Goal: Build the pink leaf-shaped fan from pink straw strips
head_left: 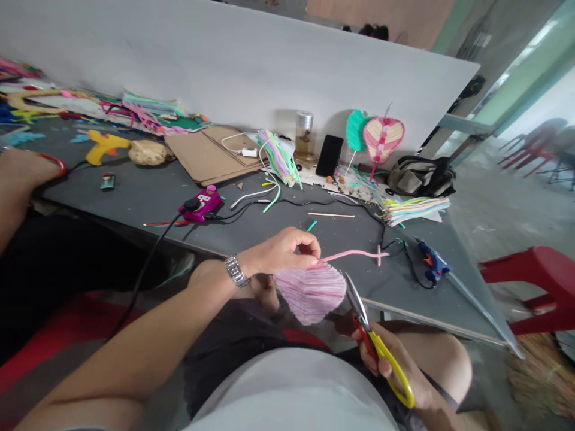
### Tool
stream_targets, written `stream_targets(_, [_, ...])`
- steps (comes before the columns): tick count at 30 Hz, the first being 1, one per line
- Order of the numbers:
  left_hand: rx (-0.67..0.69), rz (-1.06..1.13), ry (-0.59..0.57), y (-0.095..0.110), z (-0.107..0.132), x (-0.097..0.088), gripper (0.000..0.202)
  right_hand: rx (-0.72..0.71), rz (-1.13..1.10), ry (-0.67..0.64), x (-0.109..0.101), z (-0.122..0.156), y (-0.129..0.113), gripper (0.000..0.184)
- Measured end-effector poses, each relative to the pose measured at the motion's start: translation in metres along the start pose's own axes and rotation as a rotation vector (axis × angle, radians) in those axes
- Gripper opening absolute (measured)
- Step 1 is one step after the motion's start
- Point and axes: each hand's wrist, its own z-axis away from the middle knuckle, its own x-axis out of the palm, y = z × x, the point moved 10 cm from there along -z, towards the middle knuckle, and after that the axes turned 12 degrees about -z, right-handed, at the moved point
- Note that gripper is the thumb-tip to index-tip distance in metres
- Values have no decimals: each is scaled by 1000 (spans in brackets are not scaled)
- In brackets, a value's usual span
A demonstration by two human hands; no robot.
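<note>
My left hand (294, 248), with a metal watch at its wrist, pinches a pink fan-shaped piece (312, 293) made of many fuzzy strips, seemingly pipe cleaners. From the pinch a pink pipe-cleaner stem (353, 252) runs out to the right, ending in a small cross. The piece hangs over the table's near edge, above my lap. My right hand (381, 353) is wrapped round the red and yellow handles of a pair of scissors (359, 305). Their metal blades point up and left, close to the right edge of the pink piece.
A blue glue gun (432, 260) with a long clear stick lies at the table's right. A magenta socket box (202, 203), cables, a phone (329, 155), a jar (304, 134), pipe-cleaner bundles (281, 158) and two finished fans (383, 139) stand behind. Another person's arm (20, 179) reaches in at left.
</note>
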Motion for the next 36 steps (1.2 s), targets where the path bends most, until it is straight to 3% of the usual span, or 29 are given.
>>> stream_targets(4, [26, 15, -38, 8, 0, 9, 9, -36, -23, -14, 4, -14, -2, 74])
stream_targets(9, [50, 24, -66, 14, -1, 13, 8, -65, 2, 0, 10, -22, -13, 74])
stream_targets(20, [85, 10, -85, 22, -1, 13, 9, 19, -42, -36, 1, -17, -1, 68])
stream_targets(26, [99, 19, -111, 23, -1, 17, 8, 27, -23, -49, 6, -19, -5, 71])
stream_targets(36, [103, 9, -134, 18, -3, 24, 7, 31, 1, -45, 7, -20, 1, 61])
